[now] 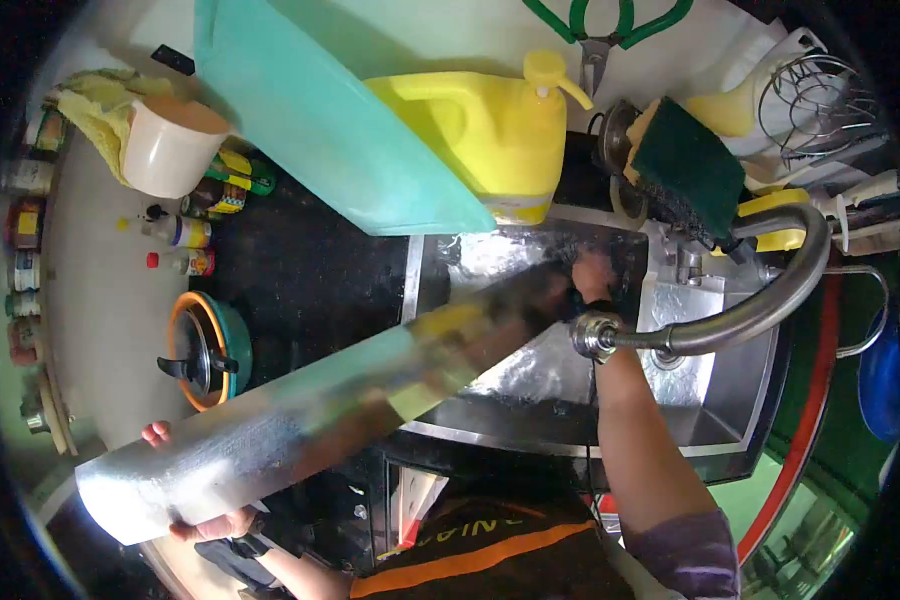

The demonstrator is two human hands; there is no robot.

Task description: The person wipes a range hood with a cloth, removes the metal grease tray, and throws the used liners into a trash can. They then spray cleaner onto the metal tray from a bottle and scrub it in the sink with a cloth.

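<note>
A long, shiny metal panel (300, 410) slants from the lower left up over the sink (510, 390), reflecting the colours around it. My left hand (210, 525) grips its near end, with the thumb side below and fingertips showing at the upper edge. My right hand (592, 275) is over the sink basin at the panel's far end, beneath the faucet's reach. It is blurred, so I cannot tell whether its fingers hold anything. The curved metal faucet (760, 315) passes over my right wrist, its head (595, 337) in front of the forearm.
A teal board (320, 120) leans behind the sink beside a yellow pump jug (490, 130). A green scouring sponge (692, 165) and a wire whisk (820, 105) are at the right. On the left are a white cup (170, 150), small bottles (185, 262) and a lidded pot (210, 350).
</note>
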